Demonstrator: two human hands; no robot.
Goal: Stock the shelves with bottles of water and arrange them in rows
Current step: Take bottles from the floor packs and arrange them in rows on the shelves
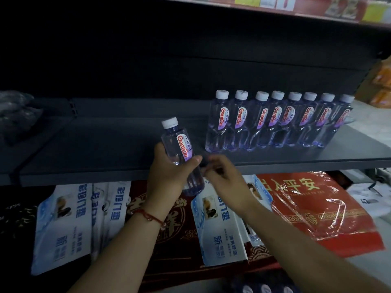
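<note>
My left hand (169, 172) grips a clear water bottle (179, 149) with a white cap and a red-lettered label, tilted a little, just above the front edge of the dark shelf (105, 144). My right hand (222, 176) hovers right beside the bottle's lower part with fingers loosely curled; it holds nothing that I can see. A row of several identical bottles (275, 121) stands upright on the right half of the shelf, labels facing front.
The shelf's left half is bare except a crumpled plastic bag (17, 111) at the far left. Below lie packaged door mats (72, 225) and a red wrapped mat (317, 208). An upper shelf (296, 9) with goods overhangs. More bottle caps (266, 289) show at the bottom edge.
</note>
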